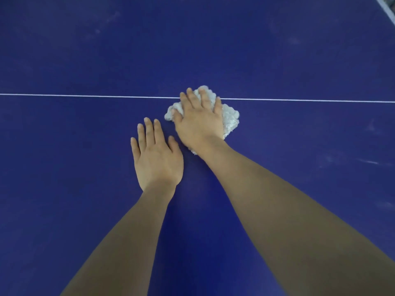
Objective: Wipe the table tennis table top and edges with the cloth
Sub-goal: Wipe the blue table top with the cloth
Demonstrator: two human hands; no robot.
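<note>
White fluffy cloth (232, 116) lies bunched on the blue worktop (85, 60), straddling the thin white line (85, 95) that runs left to right. Right hand (198, 120) lies flat on top of it, fingers straight and slightly spread, palm pressing down; cloth shows beyond the fingertips, at the thumb side and under the wrist. Cloth's long axis runs diagonally, from near the wrist up and away to the right. Left hand (156, 157) rests flat on bare worktop just beside it, fingers straight, holding nothing. Faint pale smudges mark the surface at right.
</note>
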